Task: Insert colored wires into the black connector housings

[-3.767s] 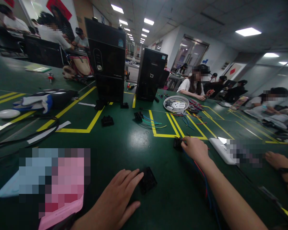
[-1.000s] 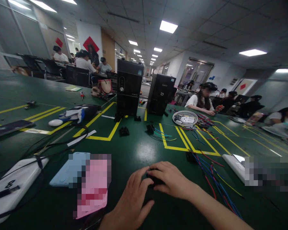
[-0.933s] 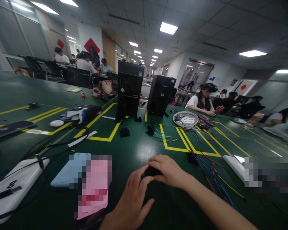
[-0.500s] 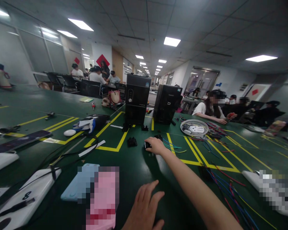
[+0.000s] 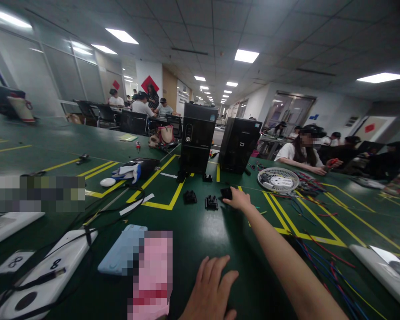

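Note:
My right hand (image 5: 240, 198) reaches forward over the green table, its fingers closed on a small black part (image 5: 226, 193). Just left of it, a black plastic piece with upright prongs (image 5: 211, 202) stands on the table. Farther left lies a similar black piece (image 5: 190, 197), and a smaller one (image 5: 207, 178) sits behind them near a computer tower. Close to me, my left hand (image 5: 210, 289) is low over the table with its fingers spread, holding nothing. Thin wires (image 5: 262, 211) partly show beyond my right forearm.
Two black computer towers (image 5: 198, 138) (image 5: 240, 144) stand at the back. A white basket (image 5: 278, 180) and tangled wires (image 5: 330, 275) are to the right. On the left lie a light blue case (image 5: 120, 249), a pink item (image 5: 153, 266), cables and a white device (image 5: 46, 275). A person sits across, right.
My right hand has let go of the pronged black piece and moved right onto another black part. My left hand stays low and spread. The view has turned slightly left.

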Demonstrator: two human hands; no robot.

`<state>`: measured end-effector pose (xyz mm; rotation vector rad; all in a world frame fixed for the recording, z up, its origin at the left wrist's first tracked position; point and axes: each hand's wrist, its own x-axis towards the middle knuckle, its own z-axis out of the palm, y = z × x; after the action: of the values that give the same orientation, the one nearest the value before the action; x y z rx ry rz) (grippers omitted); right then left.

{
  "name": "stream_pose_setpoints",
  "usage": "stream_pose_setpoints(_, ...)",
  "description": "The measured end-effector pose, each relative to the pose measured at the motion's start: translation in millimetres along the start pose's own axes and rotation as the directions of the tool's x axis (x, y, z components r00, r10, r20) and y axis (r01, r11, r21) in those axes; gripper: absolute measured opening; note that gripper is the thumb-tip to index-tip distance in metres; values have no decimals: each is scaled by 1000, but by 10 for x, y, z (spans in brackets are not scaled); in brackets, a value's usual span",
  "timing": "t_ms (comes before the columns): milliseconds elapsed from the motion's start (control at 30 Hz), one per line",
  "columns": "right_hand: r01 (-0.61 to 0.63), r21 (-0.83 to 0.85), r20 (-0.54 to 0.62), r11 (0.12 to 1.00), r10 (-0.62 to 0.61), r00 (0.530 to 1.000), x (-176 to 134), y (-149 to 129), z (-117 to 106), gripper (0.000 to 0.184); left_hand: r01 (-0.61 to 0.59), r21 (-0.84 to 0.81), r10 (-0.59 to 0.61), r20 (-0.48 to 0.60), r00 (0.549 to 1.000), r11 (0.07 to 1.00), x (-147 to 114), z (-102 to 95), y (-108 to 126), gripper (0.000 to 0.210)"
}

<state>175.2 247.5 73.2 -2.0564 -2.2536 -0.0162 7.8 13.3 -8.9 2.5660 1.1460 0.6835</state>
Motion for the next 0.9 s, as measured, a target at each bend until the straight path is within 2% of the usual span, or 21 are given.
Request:
stream_pose_setpoints(167, -104, 75, 27, 992, 102, 994, -135, 80, 6, 33, -9, -22, 9, 5, 1000, 1000, -12, -39, 16, 71)
stream_pose_setpoints(367, -129, 257, -9, 958, 136, 991, -346, 69, -261, 35, -6, -30, 5, -36, 999, 1000, -42, -92, 44, 75)
stream_pose_setpoints(467, -89, 386, 46, 918, 77, 996, -620, 23, -381, 41, 16, -29, -19, -121, 992, 999, -58, -111, 64, 80)
stream_pose_setpoints(567, -50, 540, 174, 840, -54, 983, -1061, -32, -438, 55, 56, -27, -61, -224, 973, 998, -76, -131, 91, 83)
stream_pose_setpoints(667, -88, 681, 357, 727, -224, 907, -1565, -63, -426, 65, 74, -36, -82, -305, 949, 997, -94, -157, 129, 79)
stream_pose_setpoints(733, -137, 738, 428, 660, -303, 851, -1862, -60, -385, 64, 51, -46, -63, -331, 941, 998, -104, -175, 153, 76)
stream_pose_setpoints(767, -176, 778, 455, 603, -347, 820, -1986, -52, -357, 64, 33, -46, -46, -335, 941, 998, -108, -181, 164, 75)
stream_pose_setpoints(833, -314, 852, 491, 419, -434, 755, -2183, -30, -291, 69, 0, -36, -12, -320, 947, 999, -114, -188, 176, 74)
stream_pose_setpoints(900, -410, 861, 507, 300, -464, 726, -2319, -8, -222, 76, -13, -24, 6, -272, 962, 1000, -116, -185, 173, 75)
